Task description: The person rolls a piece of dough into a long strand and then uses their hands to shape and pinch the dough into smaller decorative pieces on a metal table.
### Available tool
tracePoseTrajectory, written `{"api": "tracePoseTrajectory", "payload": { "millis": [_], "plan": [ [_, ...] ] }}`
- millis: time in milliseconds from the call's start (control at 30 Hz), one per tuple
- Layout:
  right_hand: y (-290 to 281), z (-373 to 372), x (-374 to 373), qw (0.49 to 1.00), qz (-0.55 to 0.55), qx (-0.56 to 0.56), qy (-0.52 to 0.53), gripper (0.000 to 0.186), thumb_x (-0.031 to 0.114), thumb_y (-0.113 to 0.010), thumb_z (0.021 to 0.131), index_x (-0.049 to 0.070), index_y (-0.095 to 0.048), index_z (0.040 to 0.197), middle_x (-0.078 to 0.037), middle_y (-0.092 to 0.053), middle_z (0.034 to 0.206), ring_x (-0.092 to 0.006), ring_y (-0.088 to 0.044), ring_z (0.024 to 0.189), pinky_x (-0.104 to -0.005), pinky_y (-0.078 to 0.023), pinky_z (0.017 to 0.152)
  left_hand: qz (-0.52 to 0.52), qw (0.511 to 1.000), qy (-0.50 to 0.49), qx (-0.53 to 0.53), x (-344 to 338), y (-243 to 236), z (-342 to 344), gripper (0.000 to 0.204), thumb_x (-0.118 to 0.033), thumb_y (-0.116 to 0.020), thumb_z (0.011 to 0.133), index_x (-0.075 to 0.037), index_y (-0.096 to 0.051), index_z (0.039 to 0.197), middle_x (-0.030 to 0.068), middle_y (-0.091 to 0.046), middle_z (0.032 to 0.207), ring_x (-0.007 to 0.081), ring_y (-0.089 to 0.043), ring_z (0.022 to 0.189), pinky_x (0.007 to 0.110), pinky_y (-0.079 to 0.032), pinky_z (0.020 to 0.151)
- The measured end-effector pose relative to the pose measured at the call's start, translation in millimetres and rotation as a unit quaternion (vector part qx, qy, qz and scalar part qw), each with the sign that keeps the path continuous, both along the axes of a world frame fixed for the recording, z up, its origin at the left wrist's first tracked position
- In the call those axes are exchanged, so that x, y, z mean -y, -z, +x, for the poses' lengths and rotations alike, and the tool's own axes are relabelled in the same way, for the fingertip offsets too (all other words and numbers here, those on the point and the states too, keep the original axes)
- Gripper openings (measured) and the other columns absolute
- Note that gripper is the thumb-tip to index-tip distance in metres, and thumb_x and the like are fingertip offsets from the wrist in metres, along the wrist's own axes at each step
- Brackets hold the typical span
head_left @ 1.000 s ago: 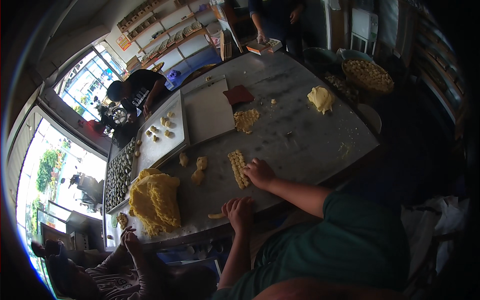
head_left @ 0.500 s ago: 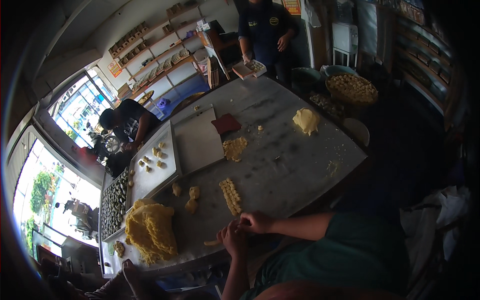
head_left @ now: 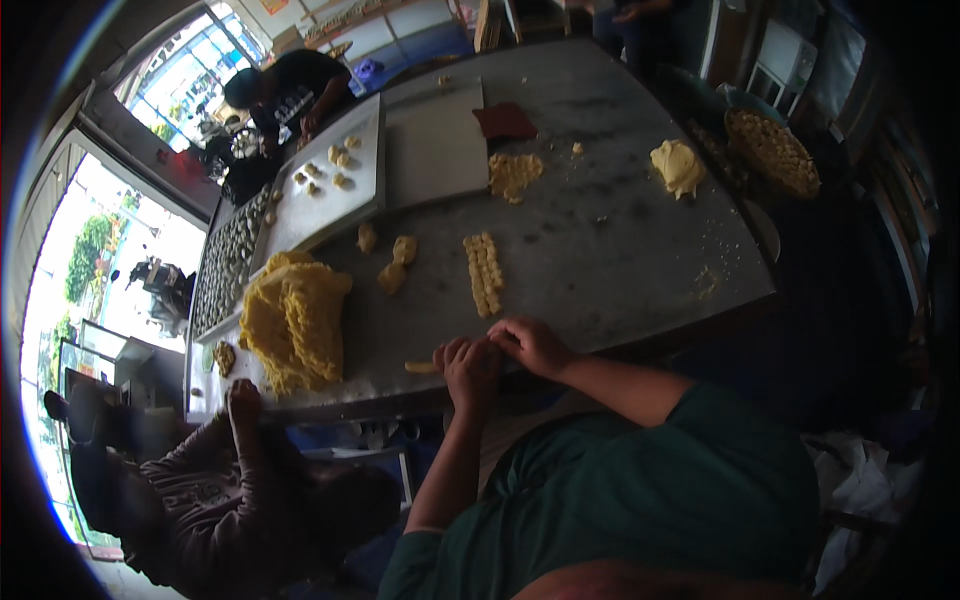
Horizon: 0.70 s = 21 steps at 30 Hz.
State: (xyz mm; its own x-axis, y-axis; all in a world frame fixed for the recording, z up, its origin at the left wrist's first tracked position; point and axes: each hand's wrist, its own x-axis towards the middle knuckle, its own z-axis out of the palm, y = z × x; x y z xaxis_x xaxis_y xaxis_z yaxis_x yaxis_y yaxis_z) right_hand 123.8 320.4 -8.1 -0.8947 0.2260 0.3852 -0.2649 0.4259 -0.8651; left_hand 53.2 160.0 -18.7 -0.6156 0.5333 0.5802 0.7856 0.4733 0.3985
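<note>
At the table's near edge my left hand [head_left: 468,368] is curled round a thin roll of yellow dough [head_left: 421,367], whose end sticks out on the left. My right hand [head_left: 532,346] meets the left one with its fingers bent together in a pinch. Whatever lies between those fingertips is hidden. Just beyond my hands, small dough pieces [head_left: 484,275] lie in close rows. Two joined dough lumps [head_left: 397,265] and a single lump [head_left: 366,237] rest farther left, beside a large yellow dough mass [head_left: 295,320].
Farther back on the metal table [head_left: 600,250] are crumbly dough [head_left: 515,177], a dark red flat piece [head_left: 505,121] and pale dough [head_left: 678,168]. Trays [head_left: 335,190] line the left side. Co-workers sit at lower left [head_left: 215,470] and far left [head_left: 300,90]; another person stands behind the table.
The view has tilted down, so the table sits higher in it and more of the seated co-worker shows. My hands stay together at the edge; the dough rows look unchanged.
</note>
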Motion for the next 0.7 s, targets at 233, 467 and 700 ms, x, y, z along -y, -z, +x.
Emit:
{"api": "tracePoseTrajectory", "payload": {
  "millis": [233, 467, 700],
  "plan": [
    [15.2, -3.1, -2.9, 0.993, -0.032, 0.060, 0.097, 0.016, 0.015, -0.067, 0.095, 0.004, -0.069, 0.105, -0.015, -0.069, 0.094, -0.0328, -0.069, 0.089, -0.0410, -0.054, 0.079, 0.030, 0.999, 0.009, -0.016, 1.5, -10.8, 11.3, 0.013, -0.016, -0.078, 0.077, -0.014, -0.074, 0.089, 0.0025, -0.071, 0.089, 0.0247, -0.065, 0.098, 0.042, -0.041, 0.095],
    [13.9, -23.4, -33.7, 0.981, 0.110, 0.040, 0.153, 0.022, 0.013, -0.064, 0.095, 0.010, -0.069, 0.116, -0.011, -0.066, 0.092, -0.0317, -0.067, 0.083, -0.0410, -0.055, 0.077, 0.004, 1.000, -0.014, -0.010, -7.3, -16.6, 13.6, 0.011, -0.022, -0.079, 0.083, -0.015, -0.075, 0.090, 0.0017, -0.072, 0.087, 0.0223, -0.065, 0.100, 0.041, -0.039, 0.098],
    [12.3, -54.7, -50.4, 0.939, 0.293, 0.129, 0.127, 0.018, 0.015, -0.062, 0.095, 0.012, -0.070, 0.111, -0.006, -0.067, 0.094, -0.0325, -0.065, 0.097, -0.0442, -0.054, 0.083, 0.012, 1.000, -0.015, 0.010, -8.5, -18.0, 13.3, 0.012, -0.023, -0.077, 0.085, -0.014, -0.075, 0.092, 0.0010, -0.072, 0.090, 0.0225, -0.064, 0.101, 0.042, -0.038, 0.098]
  ]
}}
